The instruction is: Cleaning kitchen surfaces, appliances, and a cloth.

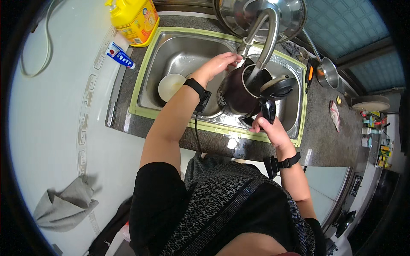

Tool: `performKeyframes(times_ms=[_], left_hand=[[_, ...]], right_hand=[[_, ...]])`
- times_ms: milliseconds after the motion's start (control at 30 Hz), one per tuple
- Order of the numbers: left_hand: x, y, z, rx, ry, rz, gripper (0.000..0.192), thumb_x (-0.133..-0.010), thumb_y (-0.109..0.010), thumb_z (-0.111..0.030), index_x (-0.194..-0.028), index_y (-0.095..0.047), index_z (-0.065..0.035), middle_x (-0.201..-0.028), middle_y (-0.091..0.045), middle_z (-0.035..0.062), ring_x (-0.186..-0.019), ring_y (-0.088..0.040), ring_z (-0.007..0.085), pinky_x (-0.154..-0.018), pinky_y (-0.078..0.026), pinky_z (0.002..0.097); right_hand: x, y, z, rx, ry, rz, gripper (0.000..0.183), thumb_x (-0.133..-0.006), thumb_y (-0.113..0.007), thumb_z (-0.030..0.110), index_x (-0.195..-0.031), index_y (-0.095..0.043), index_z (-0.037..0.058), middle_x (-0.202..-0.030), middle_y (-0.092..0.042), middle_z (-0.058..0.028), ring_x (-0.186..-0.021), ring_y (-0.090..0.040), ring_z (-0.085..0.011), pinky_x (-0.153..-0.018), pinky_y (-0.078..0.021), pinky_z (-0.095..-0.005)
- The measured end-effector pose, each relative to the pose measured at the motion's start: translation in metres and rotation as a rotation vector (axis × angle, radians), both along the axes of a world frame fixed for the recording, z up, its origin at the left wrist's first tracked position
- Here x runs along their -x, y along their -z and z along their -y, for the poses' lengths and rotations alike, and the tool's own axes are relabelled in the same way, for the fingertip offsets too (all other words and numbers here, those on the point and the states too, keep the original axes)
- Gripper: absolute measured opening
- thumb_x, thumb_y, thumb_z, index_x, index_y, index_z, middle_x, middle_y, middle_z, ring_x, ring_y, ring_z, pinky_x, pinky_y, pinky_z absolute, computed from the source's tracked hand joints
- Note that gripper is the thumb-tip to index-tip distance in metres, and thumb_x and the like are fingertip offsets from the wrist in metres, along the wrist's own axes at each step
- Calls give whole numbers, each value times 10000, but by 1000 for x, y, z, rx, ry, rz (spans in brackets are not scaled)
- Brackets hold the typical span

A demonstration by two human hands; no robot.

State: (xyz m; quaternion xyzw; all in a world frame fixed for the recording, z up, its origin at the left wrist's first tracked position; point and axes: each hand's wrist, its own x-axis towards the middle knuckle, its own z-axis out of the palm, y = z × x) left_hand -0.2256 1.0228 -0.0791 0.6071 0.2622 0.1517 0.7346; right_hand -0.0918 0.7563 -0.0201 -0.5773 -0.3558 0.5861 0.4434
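Note:
My right hand point(270, 129) grips the black handle of a dark electric kettle point(235, 91), whose lid point(278, 87) stands raised. The kettle is over the divider and right basin of a steel double sink point(189, 48). Water runs into its mouth from the curved metal faucet point(272, 35). At the faucet's base, my left hand point(224, 61) reaches out with its fingers extended; whether they touch the faucet lever is hidden. A white bowl point(171, 87) lies in the left basin, partly behind my left forearm.
A yellow detergent jug point(136, 20) and a blue tube point(121, 56) are left of the sink. Behind the faucet leans a large metal lid point(230, 14). A steel ladle point(327, 73), an orange-and-black tool point(310, 74) and a crumpled cloth or wrapper point(334, 116) lie to the right.

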Motion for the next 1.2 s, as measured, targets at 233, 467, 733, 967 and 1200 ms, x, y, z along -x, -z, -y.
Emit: performKeyframes(times_ms=[233,467,733,967,1200], left_hand=[[-26,14,-10,92,93,31,367,-993,-414,-299,-1236,-600,-96,-1112,-634,-1,-987,-576,119,-871,-430,263],[-35,20,-24,44,204,10,348,-930,-486,-375,-1152,-666,-177,-1263,-567,6,-1215,-471,163,-978,-359,324],[-41,19,-25,78,301,43,345,-923,-484,-318,-1173,-659,-155,-1283,-560,-11,-1244,-432,158,-997,-335,328],[-47,25,-27,32,316,-19,351,-916,-489,-311,-1185,-651,-155,-1251,-573,-38,-1169,-450,125,-938,-347,300],[-47,23,-30,-33,314,-4,350,-951,-456,-314,-1177,-652,-134,-1224,-586,-44,-1072,-467,107,-873,-359,267]], right_hand=[[1,-2,-1,23,-18,70,413,-843,-644,449,-793,-567,46,-700,-577,-43,-757,-599,-172,-739,-467,-320],[-1,-1,2,74,-18,112,402,-830,-659,426,-819,-591,29,-717,-594,-46,-764,-592,-157,-719,-457,-300],[2,-7,1,103,-5,100,449,-803,-676,468,-801,-613,24,-714,-592,-42,-724,-568,-137,-684,-446,-275],[2,-5,3,108,24,121,469,-788,-689,483,-805,-622,19,-718,-596,-43,-713,-565,-136,-672,-444,-273],[4,-3,4,108,60,106,352,-790,-718,370,-821,-612,35,-713,-597,-18,-683,-563,-113,-649,-452,-265]])
